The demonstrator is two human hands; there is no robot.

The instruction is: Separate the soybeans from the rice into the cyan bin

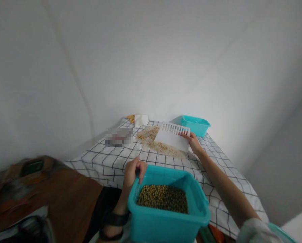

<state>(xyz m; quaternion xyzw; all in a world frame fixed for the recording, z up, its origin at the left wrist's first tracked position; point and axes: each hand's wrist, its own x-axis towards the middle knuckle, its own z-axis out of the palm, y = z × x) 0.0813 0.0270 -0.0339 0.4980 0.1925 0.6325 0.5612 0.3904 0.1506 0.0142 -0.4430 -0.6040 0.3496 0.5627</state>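
Note:
My left hand [135, 169] is closed over the left rim of a teal plastic basin [168, 219] at the table's near edge. Round yellowish and dark-green beans [163, 198] cover the basin's bottom. Farther off, my right hand [193, 141] grips the right edge of a flat white board [170, 138] with a row of slots along its far side. The board is tilted over a spread of pale small grains or pieces [151, 143], too small to name, and hides part of them.
A checked white cloth [120, 155] covers the table. A second teal basin [196, 125] stands at the back right against the wall. White and yellow cloth-like items [141, 120] lie at the back. A blurred-out object [119, 136] is on the left. Another teal rim [280, 233] shows lower right.

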